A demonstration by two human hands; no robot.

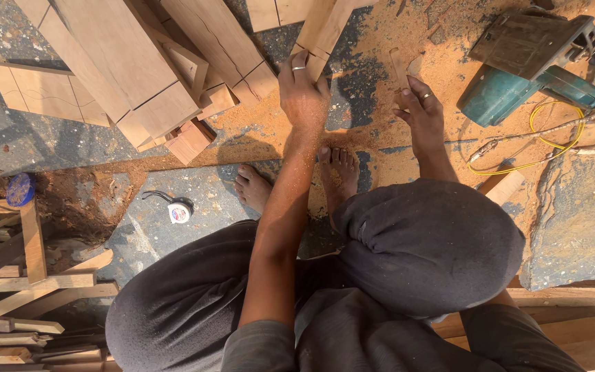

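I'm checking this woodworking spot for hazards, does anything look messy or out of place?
Yes. Orange sawdust covers the floor around the left hand and right hand. The teal power saw lies tipped on the ground, its yellow cord looping loose near the bare feet.

Teal power saw (511, 93); yellow cord (552, 134); orange sawdust (373, 96); pale tan planks (125, 55); dark grey trousers (421, 248); blue disc (20, 189).

Left hand (302, 89) on wooden block (322, 31)
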